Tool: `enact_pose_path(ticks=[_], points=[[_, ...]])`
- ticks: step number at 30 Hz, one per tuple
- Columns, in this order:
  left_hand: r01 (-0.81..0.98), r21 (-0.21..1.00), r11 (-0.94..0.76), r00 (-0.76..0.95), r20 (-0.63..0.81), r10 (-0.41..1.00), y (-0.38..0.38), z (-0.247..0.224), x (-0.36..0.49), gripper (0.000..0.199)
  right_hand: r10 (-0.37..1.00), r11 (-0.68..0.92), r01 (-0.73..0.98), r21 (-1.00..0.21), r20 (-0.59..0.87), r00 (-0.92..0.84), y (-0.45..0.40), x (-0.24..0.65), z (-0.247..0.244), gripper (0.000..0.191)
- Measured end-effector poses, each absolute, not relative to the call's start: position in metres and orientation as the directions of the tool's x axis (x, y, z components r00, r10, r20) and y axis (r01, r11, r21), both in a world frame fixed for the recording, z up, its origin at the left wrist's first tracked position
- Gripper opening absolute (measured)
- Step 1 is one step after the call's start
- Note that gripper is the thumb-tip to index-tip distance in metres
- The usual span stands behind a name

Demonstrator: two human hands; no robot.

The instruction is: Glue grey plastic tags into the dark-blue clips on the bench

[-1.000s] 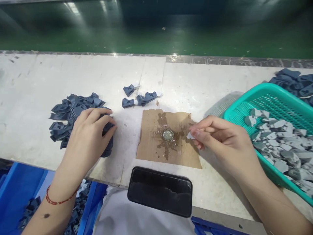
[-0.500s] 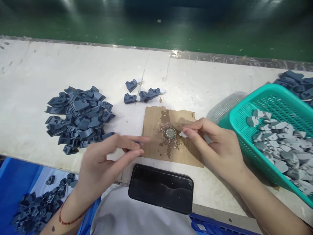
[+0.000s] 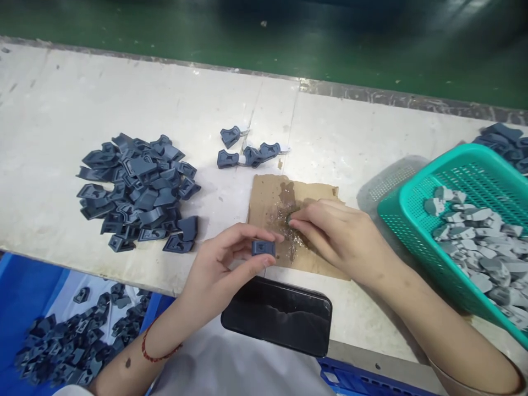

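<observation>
Fingers of the left hand (image 3: pixel 216 269): thumb and fingertips pinching one dark blue-grey part (image 3: pixel 263 248), held over the near-left corner of the cardboard (image 3: pixel 264 198). Fingers of the right hand (image 3: pixel 338 231): tips bunched together over the cardboard's middle; cannot tell whether anything sits between them. Key relation: held part lies left of the right fingertips and closer to the worktop's near edge. Left hand is the nearer, being on it. Longest side in view runs roughly left to right, along that edge; depth not readable.

Counts, large to small. Worktop (image 3: pixel 338 143): one. Blue bin (image 3: pixel 16 291), below its near edge, left: one; dark parts inside, uncountable. Green basket (image 3: pixel 406 212), right side: one; light grey pieces (image 3: pixel 478 225) heaped, uncountable. Dark heaps (image 3: pixel 144 192): two, one on the left half, one toward the far-right corner behind the basket; too tangled to count. Cardboard: one. Black phone (image 3: pixel 280 319), near edge: one. Pale-tipped dark parts (image 3: pixel 251 157), between cardboard and far edge: four, three in a rough row, one apart.
</observation>
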State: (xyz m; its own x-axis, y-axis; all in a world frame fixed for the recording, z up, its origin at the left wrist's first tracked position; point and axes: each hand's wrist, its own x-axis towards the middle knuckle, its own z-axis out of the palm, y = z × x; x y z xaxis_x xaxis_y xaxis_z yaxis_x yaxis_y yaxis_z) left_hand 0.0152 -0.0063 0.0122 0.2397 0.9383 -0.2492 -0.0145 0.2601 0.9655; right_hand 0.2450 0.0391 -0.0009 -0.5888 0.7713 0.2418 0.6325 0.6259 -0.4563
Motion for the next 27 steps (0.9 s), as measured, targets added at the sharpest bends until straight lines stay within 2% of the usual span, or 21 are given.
enact_pose_path(ticks=[7, 10, 14, 17, 22, 27], points=[[0.008, 0.972, 0.233, 0.275, -0.226, 0.934, -0.009, 0.003, 0.019, 0.015, 0.776, 0.622, 0.637, -0.455, 0.25, -0.58, 0.035, 0.247, 0.0, 0.016], [0.059, 0.977, 0.207, 0.301, -0.215, 0.929, -0.009, 0.002, 0.019, 0.016, 0.803, 0.586, 0.631, -0.508, 0.264, -0.534, 0.034, 0.246, 0.0, 0.015], [0.116, 0.982, 0.151, 0.326, -0.181, 0.928, -0.009, 0.001, 0.017, 0.013, 0.838, 0.519, 0.639, -0.568, 0.192, -0.51, 0.034, 0.246, 0.003, 0.017], [0.145, 0.981, 0.132, 0.337, -0.175, 0.925, -0.012, -0.001, 0.016, 0.018, 0.908, 0.376, 0.623, -0.685, 0.14, -0.395, 0.033, 0.246, 0.006, 0.016], [0.19, 0.976, 0.108, 0.375, -0.174, 0.911, -0.014, -0.003, 0.013, 0.025, 0.986, 0.075, 0.425, -0.902, 0.003, -0.166, 0.026, 0.24, 0.008, 0.021], [0.27, 0.962, 0.049, 0.447, -0.17, 0.878, -0.009, 0.003, 0.014, 0.023, 0.986, 0.037, 0.265, -0.964, -0.007, -0.165, 0.016, 0.228, 0.011, 0.018]])
